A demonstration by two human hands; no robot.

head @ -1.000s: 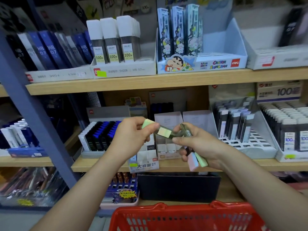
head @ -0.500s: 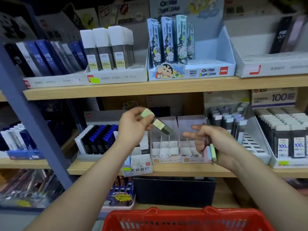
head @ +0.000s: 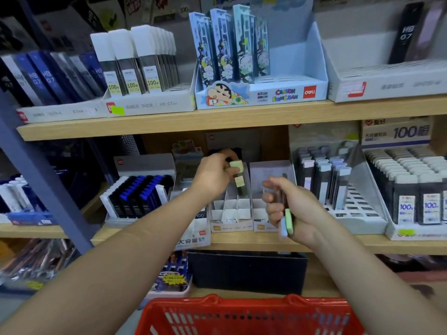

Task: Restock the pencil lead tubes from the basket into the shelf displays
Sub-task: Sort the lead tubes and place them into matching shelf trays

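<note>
My left hand [head: 214,174] pinches a lead tube with a pale green cap [head: 238,176] by its top, holding it upright over the back cells of a white compartmented display box [head: 229,213] on the middle shelf. My right hand [head: 290,209] grips a few more tubes, their green and blue caps [head: 287,222] pointing down, in front of a second white display box [head: 260,224]. The red basket [head: 249,315] sits at the bottom edge; its contents are hidden.
The middle shelf also holds a tray of blue-capped tubes [head: 137,197] on the left and grey-capped tubes [head: 324,180] and 100-count tubes [head: 416,194] on the right. The upper shelf [head: 217,119] carries more lead displays. A blue steel upright [head: 41,175] stands at left.
My left hand has carried the green-capped tube forward and turned it from slanted to upright over the display box. My right hand has pulled back slightly, curling round its tubes.
</note>
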